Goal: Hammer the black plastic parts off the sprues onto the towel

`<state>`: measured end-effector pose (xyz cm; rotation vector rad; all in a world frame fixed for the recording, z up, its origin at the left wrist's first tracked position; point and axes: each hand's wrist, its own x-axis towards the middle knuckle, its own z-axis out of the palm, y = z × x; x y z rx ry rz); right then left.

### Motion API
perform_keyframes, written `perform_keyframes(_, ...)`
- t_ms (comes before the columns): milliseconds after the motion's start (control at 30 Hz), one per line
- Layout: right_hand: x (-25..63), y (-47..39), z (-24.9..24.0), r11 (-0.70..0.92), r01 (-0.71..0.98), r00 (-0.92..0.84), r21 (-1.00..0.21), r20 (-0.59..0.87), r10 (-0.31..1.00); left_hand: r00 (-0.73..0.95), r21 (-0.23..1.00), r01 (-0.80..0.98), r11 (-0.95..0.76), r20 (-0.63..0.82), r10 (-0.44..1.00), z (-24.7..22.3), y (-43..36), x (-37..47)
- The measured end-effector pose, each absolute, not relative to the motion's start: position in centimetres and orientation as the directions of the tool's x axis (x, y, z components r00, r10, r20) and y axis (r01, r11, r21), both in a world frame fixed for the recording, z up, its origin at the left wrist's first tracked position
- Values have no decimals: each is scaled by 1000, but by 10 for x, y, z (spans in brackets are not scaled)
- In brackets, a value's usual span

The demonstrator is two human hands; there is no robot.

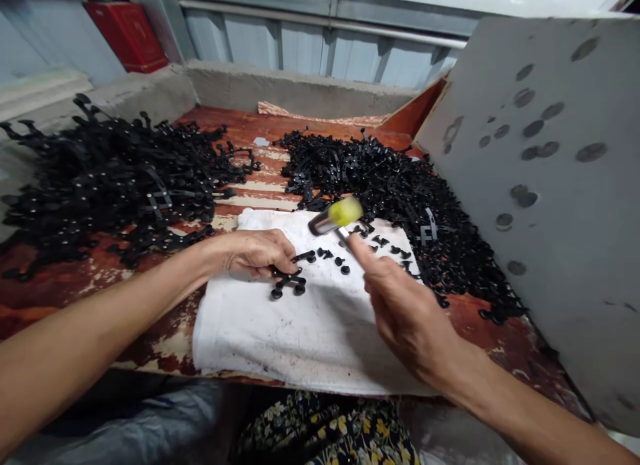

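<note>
A small hammer with a black and yellow-green head (pixel 333 216) is in my right hand (pixel 405 308), which is closed around its handle. The head is blurred and hangs above the white cloth (pixel 240 335). Between the fingers of my left hand (pixel 263 251) is a black branched part with round knobs (pixel 287 278), resting low over the cloth. Several loose small black round-headed pieces (pixel 345 269) lie on the cloth between my two hands and under the hammer.
A big heap of black branched parts (pixel 115 178) covers the table's left side. Another black heap (pixel 360 165) spreads along the right, against a grey spotted panel (pixel 530 185). A concrete ledge (pixel 300 85) runs along the back. A red box (pixel 127 35) stands at the back left.
</note>
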<state>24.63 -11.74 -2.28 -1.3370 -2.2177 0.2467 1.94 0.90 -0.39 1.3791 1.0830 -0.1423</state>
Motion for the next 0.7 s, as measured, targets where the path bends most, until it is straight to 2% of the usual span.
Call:
perform_keyframes(133,245,-118,-25,461,801,-421,-381,188,887,542,708,676,206,-666,513,-6,8,20)
perform_keyframes(267,247,-113,-23,441,821,-414,-363,154,897,590,736,665,127,-622,514,-6,9,15)
perform_keyframes(400,256,-107,-16,428,835,-391,-346,173,904,676,734,675,-76,-574,461,2,9,6)
perform_keyframes(567,259,-104,-20,425,876,-414,-229,94,905,701,606,713,-353,-626,341,15,5,7)
perform_keyframes(633,254,-103,-23,430,877,-424,-214,76,903,690,530,720,-448,-620,374,18,2,13)
perform_keyframes(700,247,-100,-25,454,859,-451,-237,71,890,700,464,712,-527,-532,477,18,-2,15)
